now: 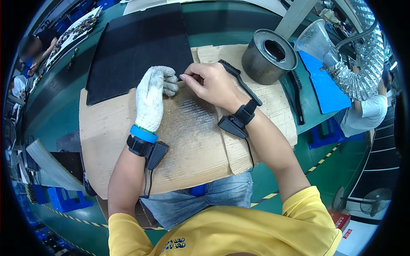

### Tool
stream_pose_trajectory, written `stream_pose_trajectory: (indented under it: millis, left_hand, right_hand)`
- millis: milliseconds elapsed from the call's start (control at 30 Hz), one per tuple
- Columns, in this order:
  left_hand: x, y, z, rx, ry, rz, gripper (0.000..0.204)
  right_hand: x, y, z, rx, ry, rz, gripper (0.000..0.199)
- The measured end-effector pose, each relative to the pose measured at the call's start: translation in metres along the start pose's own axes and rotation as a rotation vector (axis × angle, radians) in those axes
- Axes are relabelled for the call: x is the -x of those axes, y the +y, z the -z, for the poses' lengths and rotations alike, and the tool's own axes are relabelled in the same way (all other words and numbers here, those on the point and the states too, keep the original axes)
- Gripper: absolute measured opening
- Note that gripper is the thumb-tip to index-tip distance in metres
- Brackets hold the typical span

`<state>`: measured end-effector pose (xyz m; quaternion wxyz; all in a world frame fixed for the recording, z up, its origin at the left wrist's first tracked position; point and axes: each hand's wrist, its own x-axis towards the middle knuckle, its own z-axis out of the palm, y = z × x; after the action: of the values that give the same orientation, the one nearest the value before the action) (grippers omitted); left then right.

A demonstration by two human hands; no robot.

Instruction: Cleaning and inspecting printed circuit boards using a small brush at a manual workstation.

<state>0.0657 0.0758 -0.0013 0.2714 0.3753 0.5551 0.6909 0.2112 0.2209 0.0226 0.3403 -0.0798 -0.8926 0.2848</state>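
A white knitted glove covers my left hand [153, 96]. Its fingers are curled in over the cardboard [192, 158], and anything inside them is hidden. My right hand [213, 84] is bare and just right of the glove, with thumb and fingertips brought together in a pinch. I cannot make out anything between those fingertips. The two hands are close but apart. Beside my right hand and wrist lies a black brush [243, 83] with a bent handle, partly covered by the hand. Dark smudges mark the cardboard below the hands.
A black mat [141, 47] covers the far left of the bench. At the back right stands a metal can [270, 64] with a round top opening. A second black brush [297, 98], a blue sheet [322, 83] and a flexible silver duct [365, 81] are right of it. Other people sit nearby.
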Motion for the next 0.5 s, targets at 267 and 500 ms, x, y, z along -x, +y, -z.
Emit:
stream_pose_trajectory:
  millis: [267, 500]
  left_hand:
    - [0.0001, -0.0020, 0.0001, 0.002, -0.013, -0.013, 0.039]
    - [-0.0003, -0.0030, 0.0004, 0.006, -0.006, -0.006, 0.037]
  right_hand:
    - [0.0004, -0.0015, -0.0004, 0.014, -0.028, 0.019, 0.014]
    - [0.0000, -0.0022, 0.0002, -0.017, -0.042, 0.026, 0.014]
